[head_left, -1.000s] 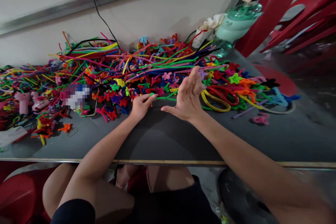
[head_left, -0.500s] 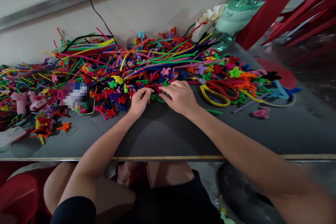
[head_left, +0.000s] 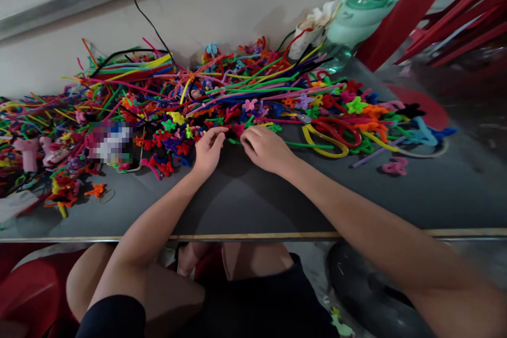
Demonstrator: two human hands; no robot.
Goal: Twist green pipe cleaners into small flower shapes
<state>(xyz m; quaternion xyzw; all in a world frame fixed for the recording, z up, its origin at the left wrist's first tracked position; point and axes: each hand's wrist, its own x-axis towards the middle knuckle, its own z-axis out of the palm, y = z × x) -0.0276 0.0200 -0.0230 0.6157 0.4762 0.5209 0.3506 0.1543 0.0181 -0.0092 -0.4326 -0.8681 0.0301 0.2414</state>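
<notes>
Grn stem runs L-R; R hand pinches it; L hand grip can't tell.

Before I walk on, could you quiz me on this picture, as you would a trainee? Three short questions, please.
1. The straight green fuzzy stem beside the person's bare right hand ends by: A) the hanging black cable; B) the red-and-yellow scissor handles; C) the white cup.
2. True or false: a gap shows between the right hand and the bare left hand.
3. Which hand is nearer the small, curly pink fuzzy piece?

Key: 1 B; 2 true; 3 the right hand.
</notes>
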